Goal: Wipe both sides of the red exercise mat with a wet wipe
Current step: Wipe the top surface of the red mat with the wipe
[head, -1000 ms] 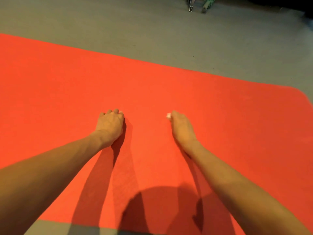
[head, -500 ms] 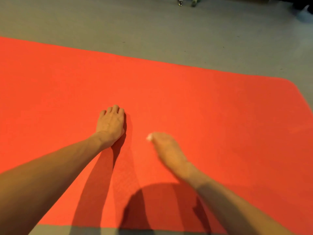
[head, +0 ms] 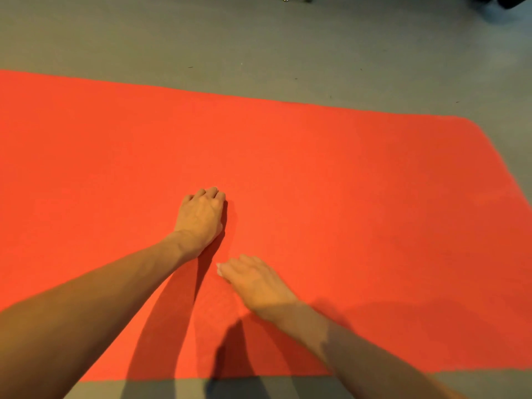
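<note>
Red and flat, the rectangular foam exercise mat [head: 345, 182] lies spread on a smooth grey floor [head: 259, 38]. Its long axis runs from side to side across the view. The left end passes out of sight, and the right end closes in a short edge with a rounded far corner. The mat's far long edge slants a little, and its near long edge lies close to the person. Where light catches the surface near the mat's near edge, a fine woven-looking grain shows; elsewhere it reads as even and matte.

Both hands are on the mat, around the middle of its width. The left hand [head: 201, 217] rests knuckles up with its fingers curled under, and nothing shows in it. The right hand [head: 256, 280], slightly blurred, lies just nearer the mat's near edge, close beside the left wrist. Its fingers are almost straight and laid flat over a small white wet wipe [head: 219, 269], of which only a crumpled corner peeks out at the fingertips. Dark shadows of both forearms fall across the mat toward its near edge.
</note>
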